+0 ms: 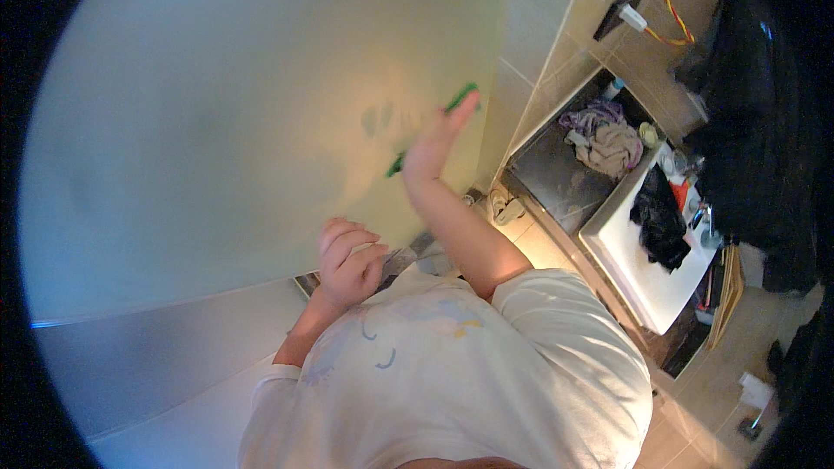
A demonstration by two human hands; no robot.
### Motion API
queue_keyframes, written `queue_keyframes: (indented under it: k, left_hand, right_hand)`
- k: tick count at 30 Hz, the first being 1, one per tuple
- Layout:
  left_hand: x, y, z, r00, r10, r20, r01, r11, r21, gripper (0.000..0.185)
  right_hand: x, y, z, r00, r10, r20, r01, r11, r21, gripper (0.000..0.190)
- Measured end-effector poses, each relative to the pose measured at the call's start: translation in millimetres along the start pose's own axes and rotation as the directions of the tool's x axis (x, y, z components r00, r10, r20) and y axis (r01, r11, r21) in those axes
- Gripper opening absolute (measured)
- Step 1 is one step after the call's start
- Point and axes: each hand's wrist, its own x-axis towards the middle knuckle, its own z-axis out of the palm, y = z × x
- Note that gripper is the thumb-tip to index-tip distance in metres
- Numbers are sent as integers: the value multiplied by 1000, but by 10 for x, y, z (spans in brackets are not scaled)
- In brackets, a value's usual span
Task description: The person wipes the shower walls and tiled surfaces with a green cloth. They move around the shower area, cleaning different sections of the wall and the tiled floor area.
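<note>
My right hand (430, 143) is flat over a green pad (461, 98), against or close to a large pale frosted panel (195, 111). The pad shows at the fingertips and again beside the heel of the hand; the palm hides the rest. Blur leaves its exact kind unclear. A faint reflection of the hand shows in the panel. Lower and to the left, my left hand (352, 264) is raised in front of my white shirt (449, 365). Its fingers are loosely curled and slightly apart, with nothing visible in them.
To the right, a white washbasin (612, 260) sits on a dark counter (554, 176). A black plastic bag (658, 221) lies on the basin, and crumpled cloths (606, 140) lie on the counter. A white plug (632, 16) with a twisted cord is in the wall. Shoes (507, 207) stand on the floor.
</note>
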Motion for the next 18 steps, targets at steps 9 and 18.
queue_keyframes:
  k: [9, 18]
  left_hand:
    - [-407, -18, -484, 996, 83, 33, -85, 995, 48, 20]
    - [-732, 56, -718, 1000, 19, -14, -18, 998, 60, 21]
  right_hand:
    - [-834, 189, 46, 611, -712, 346, 787, 594, -168, 66]
    - [-753, 423, 27, 954, -298, 31, 296, 918, -263, 66]
